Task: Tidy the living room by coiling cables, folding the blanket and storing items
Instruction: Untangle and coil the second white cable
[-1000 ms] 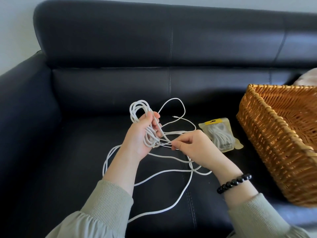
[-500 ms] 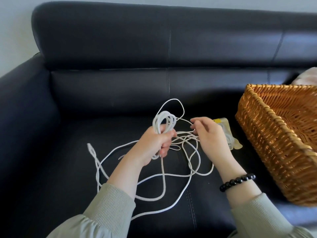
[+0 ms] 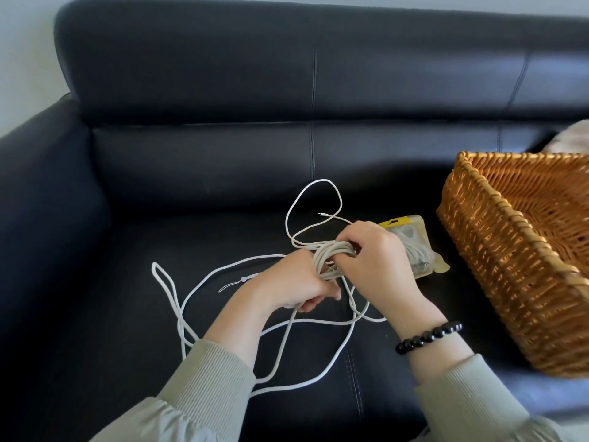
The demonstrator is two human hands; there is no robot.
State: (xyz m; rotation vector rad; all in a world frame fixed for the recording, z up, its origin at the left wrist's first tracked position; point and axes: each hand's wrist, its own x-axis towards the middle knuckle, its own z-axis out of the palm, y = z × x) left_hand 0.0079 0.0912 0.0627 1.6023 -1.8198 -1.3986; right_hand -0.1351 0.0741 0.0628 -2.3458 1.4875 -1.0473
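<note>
**Cable coiling under way on the sofa**

The white cable lies mid-seat on the black sofa. My left hand and right hand both clasp its gathered loops, with slack trailing left and near. Next, I judge, that slack needs winding in. A bagged cable and wicker basket sit to the right.

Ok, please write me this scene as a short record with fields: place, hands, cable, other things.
place: seat of a black sofa
left hand: grips the coiled part of the white cable
right hand: curled round the same coil
cable state: partly coiled; several loose loops lie on the seat
pouch: clear, yellow top, holds another cable, partly behind the right hand
basket: wicker, on the seat at the right
bracelet: black beads, right wrist
</note>
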